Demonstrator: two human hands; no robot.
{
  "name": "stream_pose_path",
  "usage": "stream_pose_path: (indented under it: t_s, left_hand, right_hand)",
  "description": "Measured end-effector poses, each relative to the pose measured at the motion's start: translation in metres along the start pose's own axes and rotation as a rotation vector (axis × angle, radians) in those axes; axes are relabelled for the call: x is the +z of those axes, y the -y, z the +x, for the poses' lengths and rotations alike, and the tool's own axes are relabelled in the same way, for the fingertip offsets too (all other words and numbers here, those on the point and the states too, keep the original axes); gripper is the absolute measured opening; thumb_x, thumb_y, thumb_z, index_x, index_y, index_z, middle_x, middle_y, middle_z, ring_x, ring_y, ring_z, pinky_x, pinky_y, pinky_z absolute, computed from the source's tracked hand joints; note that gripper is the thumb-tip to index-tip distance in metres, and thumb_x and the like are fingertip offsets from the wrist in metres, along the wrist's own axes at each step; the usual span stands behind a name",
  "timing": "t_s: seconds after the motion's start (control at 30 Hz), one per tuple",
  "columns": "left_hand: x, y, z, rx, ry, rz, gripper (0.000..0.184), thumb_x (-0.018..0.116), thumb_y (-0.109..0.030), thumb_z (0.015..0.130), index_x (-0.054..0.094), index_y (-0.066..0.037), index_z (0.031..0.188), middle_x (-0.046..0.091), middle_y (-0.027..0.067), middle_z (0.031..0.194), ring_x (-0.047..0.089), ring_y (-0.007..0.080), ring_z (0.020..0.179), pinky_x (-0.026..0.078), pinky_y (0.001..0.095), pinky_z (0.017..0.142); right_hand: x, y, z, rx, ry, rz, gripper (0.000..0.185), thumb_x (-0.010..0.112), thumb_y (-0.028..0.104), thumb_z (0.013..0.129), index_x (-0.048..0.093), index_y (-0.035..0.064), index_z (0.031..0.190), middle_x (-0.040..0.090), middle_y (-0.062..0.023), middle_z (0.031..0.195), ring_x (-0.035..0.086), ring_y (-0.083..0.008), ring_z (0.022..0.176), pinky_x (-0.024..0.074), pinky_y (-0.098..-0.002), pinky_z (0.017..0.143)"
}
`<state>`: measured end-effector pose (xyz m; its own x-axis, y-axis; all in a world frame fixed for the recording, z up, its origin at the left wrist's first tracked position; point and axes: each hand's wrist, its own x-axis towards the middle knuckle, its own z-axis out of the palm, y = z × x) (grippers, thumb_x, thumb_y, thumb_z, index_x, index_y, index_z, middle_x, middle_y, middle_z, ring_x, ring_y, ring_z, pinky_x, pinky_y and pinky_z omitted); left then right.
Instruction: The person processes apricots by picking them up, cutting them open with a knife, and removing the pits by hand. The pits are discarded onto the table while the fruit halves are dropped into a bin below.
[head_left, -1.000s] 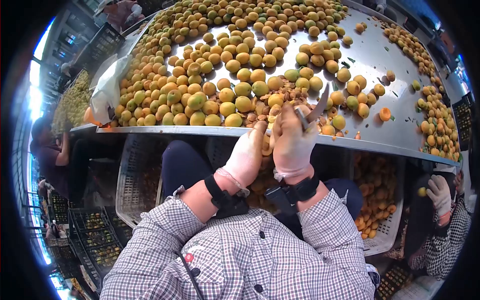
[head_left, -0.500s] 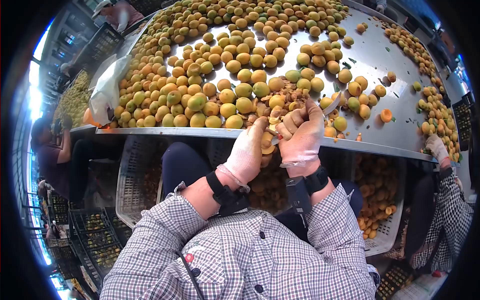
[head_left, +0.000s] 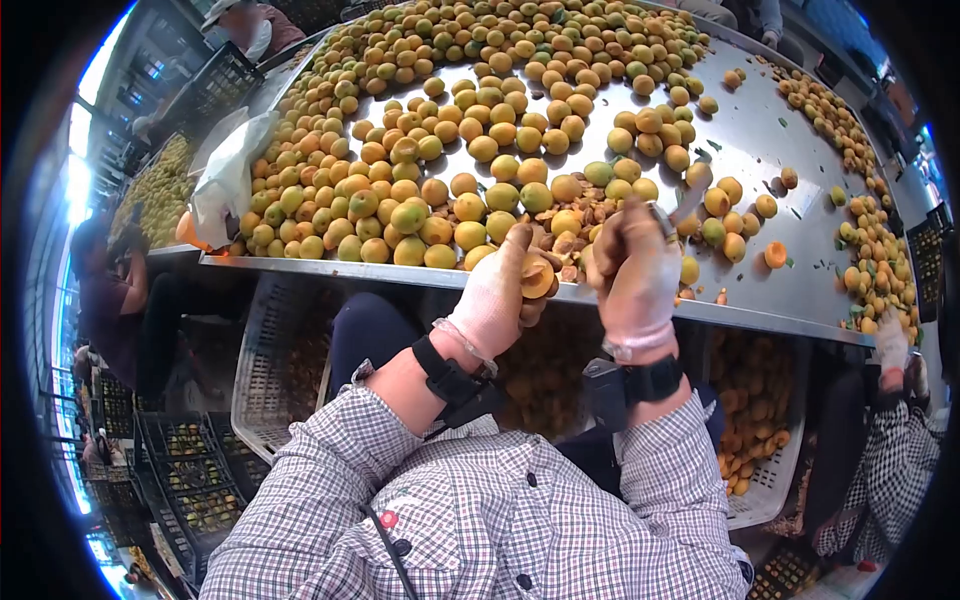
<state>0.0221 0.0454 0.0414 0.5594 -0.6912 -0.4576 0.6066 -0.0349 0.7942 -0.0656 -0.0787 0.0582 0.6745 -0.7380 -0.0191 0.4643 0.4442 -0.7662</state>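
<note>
My left hand [head_left: 497,295], in a pale glove with bare fingertips, is closed around a cut apricot [head_left: 537,277] at the table's front edge. The apricot's orange inside faces up, with a hollow in its middle. To its right, my right hand [head_left: 636,268] is raised and blurred, fingers curled around a small knife [head_left: 692,196]. The blade points up and away to the right; the handle is hidden in the fist. Just beyond both hands lies a heap of brown apricot pits [head_left: 598,212], among whole yellow-orange apricots [head_left: 408,217].
The metal table [head_left: 760,290] has a raised front edge. Below stand a white basket [head_left: 262,360] at left and a basket of halved apricots [head_left: 750,420] at right. A white plastic bag [head_left: 225,180] lies at the left corner. A co-worker's gloved hand [head_left: 890,340] touches fruit at right.
My hands have moved apart: the right hand with the knife has drawn away from the apricot, which now shows its open, hollow side in my left hand.
</note>
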Motion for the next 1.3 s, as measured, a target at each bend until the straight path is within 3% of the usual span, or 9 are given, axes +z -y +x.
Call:
stream_pose_path:
  t_s: [0.17, 0.3, 0.37, 0.5, 0.53, 0.73, 0.93, 1.1, 1.3]
  left_hand:
    - [-0.008, -0.010, -0.007, -0.019, -0.028, 0.001, 0.061, 0.038, -0.067, 0.098, 0.061, -0.011, 0.091, 0.053, 0.0002, 0.065, 0.040, 0.0107, 0.043, 0.029, 0.0237, 0.040]
    - [-0.006, 0.000, -0.021, -0.027, -0.083, 0.077, 0.065, 0.033, -0.071, 0.097, 0.061, -0.014, 0.091, 0.055, -0.0013, 0.065, 0.042, 0.0105, 0.044, 0.031, 0.0246, 0.041]
    - [-0.015, 0.016, -0.027, 0.032, -0.006, 0.171, 0.064, 0.035, -0.073, 0.095, 0.061, -0.015, 0.089, 0.054, -0.0030, 0.066, 0.043, 0.0089, 0.045, 0.029, 0.0227, 0.041]
    - [-0.035, 0.019, -0.022, 0.303, 0.386, 0.763, 0.049, 0.042, -0.044, 0.105, 0.064, 0.000, 0.110, 0.067, 0.0090, 0.098, 0.064, 0.0186, 0.093, 0.050, 0.0299, 0.087]
    - [-0.024, 0.007, -0.036, -0.051, 0.303, 0.736, 0.037, 0.054, -0.031, 0.100, 0.063, 0.001, 0.117, 0.068, 0.0130, 0.102, 0.065, 0.0231, 0.098, 0.050, 0.0310, 0.091]
    - [-0.035, -0.036, 0.015, 0.754, -0.102, 1.506, 0.036, 0.069, -0.021, 0.086, 0.066, -0.005, 0.118, 0.066, 0.0187, 0.106, 0.063, 0.0349, 0.104, 0.050, 0.0410, 0.094]
    - [-0.034, -0.055, 0.077, 0.365, 0.044, 1.924, 0.042, 0.073, -0.022, 0.078, 0.066, -0.008, 0.117, 0.068, 0.0182, 0.104, 0.064, 0.0369, 0.101, 0.051, 0.0443, 0.090]
    - [-0.042, -0.074, 0.060, 0.452, 0.042, 1.414, 0.041, 0.070, -0.024, 0.083, 0.065, -0.005, 0.118, 0.071, 0.0146, 0.099, 0.068, 0.0281, 0.093, 0.053, 0.0368, 0.084]
    - [-0.042, -0.051, -0.002, 0.167, 0.324, 0.004, 0.046, 0.050, -0.024, 0.101, 0.048, -0.002, 0.141, 0.062, 0.0102, 0.120, 0.061, 0.0189, 0.102, 0.049, 0.0304, 0.084]
  right_hand:
    - [-0.011, -0.018, -0.008, -0.120, 0.426, -0.822, 0.031, 0.079, 0.018, 0.083, 0.071, 0.0033, 0.110, 0.064, -0.0079, 0.097, 0.063, -0.0164, 0.082, 0.0503, -0.0283, 0.072]
    - [-0.011, -0.031, -0.020, -0.160, 0.473, -0.980, 0.026, 0.077, 0.020, 0.084, 0.071, 0.0029, 0.104, 0.063, -0.0104, 0.091, 0.064, -0.0210, 0.081, 0.0504, -0.0331, 0.073]
    - [-0.017, -0.049, -0.021, 0.003, 0.378, -0.688, 0.030, 0.076, 0.022, 0.090, 0.067, -0.0020, 0.106, 0.063, -0.0006, 0.084, 0.057, -0.0093, 0.075, 0.0484, -0.0251, 0.069]
    - [-0.005, -0.023, -0.013, 0.073, 0.132, -0.824, 0.025, 0.069, 0.022, 0.094, 0.066, -0.0019, 0.101, 0.066, -0.0044, 0.080, 0.057, -0.0115, 0.072, 0.0484, -0.0276, 0.067]
    - [-0.013, -0.030, -0.005, 0.049, 0.060, -0.817, 0.030, 0.071, 0.023, 0.092, 0.065, -0.0032, 0.104, 0.066, -0.0067, 0.080, 0.059, -0.0145, 0.072, 0.0494, -0.0299, 0.067]
    - [-0.013, -0.029, -0.002, -0.095, -0.118, -0.821, 0.033, 0.068, 0.022, 0.091, 0.058, -0.0040, 0.109, 0.069, -0.0145, 0.081, 0.067, -0.0246, 0.076, 0.0517, -0.0402, 0.069]
    - [-0.005, -0.017, -0.005, 0.099, -0.020, -0.746, 0.024, 0.059, 0.019, 0.097, 0.055, -0.0019, 0.107, 0.065, -0.0134, 0.076, 0.064, -0.0213, 0.067, 0.0507, -0.0383, 0.062]
    - [-0.011, -0.017, -0.007, 0.097, -0.006, -0.701, 0.024, 0.058, 0.022, 0.099, 0.057, 0.0003, 0.109, 0.063, -0.0123, 0.075, 0.062, -0.0208, 0.065, 0.0503, -0.0375, 0.062]
    - [0.002, -0.022, -0.026, -0.085, 0.115, -0.846, 0.021, 0.064, 0.016, 0.092, 0.058, -0.0010, 0.102, 0.066, -0.0214, 0.080, 0.068, -0.0381, 0.077, 0.0517, -0.0416, 0.069]
